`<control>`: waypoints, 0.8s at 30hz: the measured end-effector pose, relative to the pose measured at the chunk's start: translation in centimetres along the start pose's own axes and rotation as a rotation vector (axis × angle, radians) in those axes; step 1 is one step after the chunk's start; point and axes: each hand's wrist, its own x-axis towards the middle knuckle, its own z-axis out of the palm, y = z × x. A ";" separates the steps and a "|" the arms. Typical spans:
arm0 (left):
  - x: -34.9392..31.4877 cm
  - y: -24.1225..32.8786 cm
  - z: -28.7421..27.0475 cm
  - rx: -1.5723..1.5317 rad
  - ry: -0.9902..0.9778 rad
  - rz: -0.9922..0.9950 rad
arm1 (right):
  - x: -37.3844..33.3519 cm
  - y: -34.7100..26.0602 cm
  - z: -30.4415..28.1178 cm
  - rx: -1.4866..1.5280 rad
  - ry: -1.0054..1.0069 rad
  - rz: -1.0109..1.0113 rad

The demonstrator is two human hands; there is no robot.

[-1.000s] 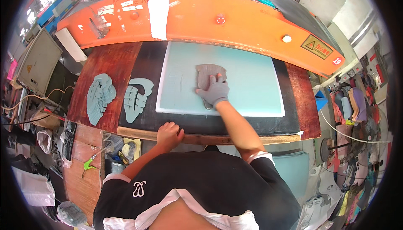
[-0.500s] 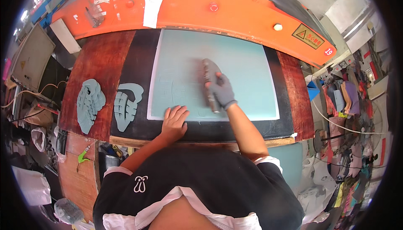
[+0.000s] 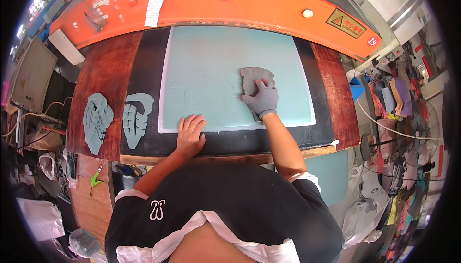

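My right hand (image 3: 262, 101), in a grey glove, is closed on a dark grey cutting die (image 3: 250, 76) with a jagged left edge. The die lies over the right part of a pale blue-green sheet (image 3: 206, 61), its lower end partly hidden by the hand. Bare and with fingers stretched out, my left hand (image 3: 191, 135) rests on the sheet's near edge, left of centre. Further left, a cut piece (image 3: 136, 123) with slots sits on the black board, and a stack of similar cut pieces (image 3: 98, 122) lies on the reddish-brown board.
An orange press beam (image 3: 201, 4) spans the far side, with a white paper strip (image 3: 156, 1) on it. A black cutting board (image 3: 221, 144) lies under the sheet, with a wooden edge strip (image 3: 225, 159) in front. Coloured scraps (image 3: 396, 102) hang at the right.
The cutting die, upright and blurred before, now appears flatter and further right, moved by my right hand. My left hand stays on the sheet's near edge. The whole view has shifted slightly.
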 end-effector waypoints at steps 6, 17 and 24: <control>-0.6 -3.2 2.1 0.000 -0.015 0.002 | 0.4 -0.4 3.8 -0.030 -0.029 0.019; -15.7 -14.0 10.6 -0.248 0.009 0.003 | -11.4 9.1 20.3 0.385 0.226 0.058; -6.8 1.8 22.4 -0.052 0.109 0.040 | -17.6 28.6 12.3 0.094 0.305 -0.344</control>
